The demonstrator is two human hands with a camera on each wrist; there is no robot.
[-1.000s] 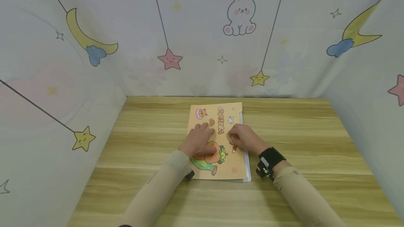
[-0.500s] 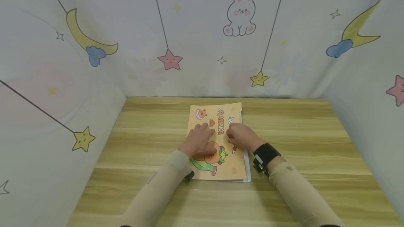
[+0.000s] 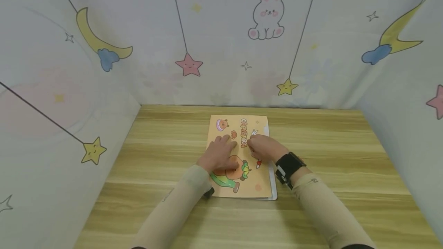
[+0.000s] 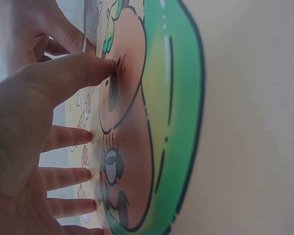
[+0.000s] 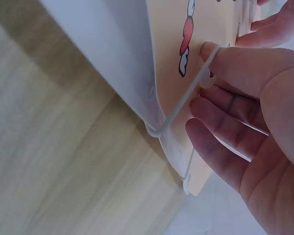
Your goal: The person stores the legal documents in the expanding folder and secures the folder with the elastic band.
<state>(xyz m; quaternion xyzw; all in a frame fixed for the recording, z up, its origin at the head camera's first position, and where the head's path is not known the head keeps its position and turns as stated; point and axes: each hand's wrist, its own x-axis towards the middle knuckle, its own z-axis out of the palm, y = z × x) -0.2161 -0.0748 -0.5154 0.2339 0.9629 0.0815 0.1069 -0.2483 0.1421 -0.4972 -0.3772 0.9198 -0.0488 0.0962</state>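
An orange cartoon folder [image 3: 261,174] lettered CAPYBARA lies on the table, a white layer [image 3: 273,183] showing along its right edge. My left hand [image 3: 218,153] rests spread on its left half; the left wrist view shows straight fingers and the thumb [image 4: 83,71] touching the cover. Over the folder's right part, my right hand [image 3: 267,148] pinches a thin white cord [image 5: 181,104] between thumb and fingers. The cord loops round the folder's edge in the right wrist view. Beside the fingertips is a small pale round piece [image 5: 207,81], partly covered.
The wood-grain table [image 3: 328,145] extends on both sides of the folder. Pale curtains [image 3: 221,41] printed with stars, moons and a rabbit enclose it at the back and sides. Black camera straps [image 3: 290,166] sit on the wrists.
My right hand has shifted slightly left over the folder, its wrist turning. The folder's top right corner lies differently, with more white showing there. My left hand stays in place on the cover.
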